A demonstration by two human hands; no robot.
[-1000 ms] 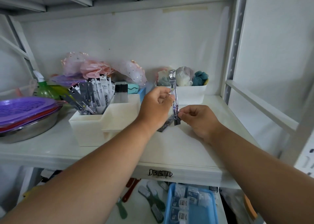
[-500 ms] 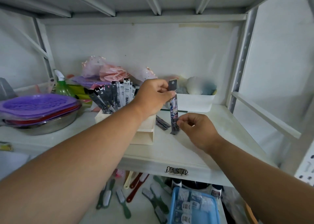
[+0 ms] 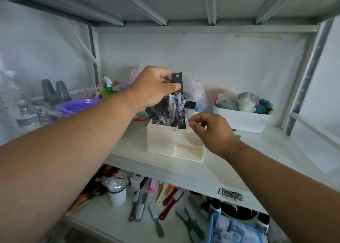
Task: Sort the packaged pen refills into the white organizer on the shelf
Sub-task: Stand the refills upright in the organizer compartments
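The left hand [image 3: 155, 88] pinches the top end of a long, flat, dark plastic pen-refill packet [image 3: 179, 102], thumb on its near face just below the punched hang-hole, so the packet hangs down from the grip and can be steered from above. Its long axis runs close to vertical, hang-hole end up, and its lower end has just entered, or sits at the mouth of, a rear compartment of the white stepped plastic organizer [image 3: 161, 139]; which it is cannot be told, since the divider wall hides the tip. Holding it by the top probably keeps the fingers away from the other refill packets [image 3: 159, 116] standing in the rear-left compartment, which lean left and fan out, their printed faces toward the camera. The right hand [image 3: 211, 130] grasps nothing; its fingers are loosely curled just beside the packet's lower part, near the organizer's right rim, seemingly placed to guide or steady the bottom end. The organizer stands on the white painted shelf board [image 3: 248, 161], its lower front compartment facing outward. A white rectangular plastic bin [image 3: 242, 119] of soft bundled items sits well to the right.
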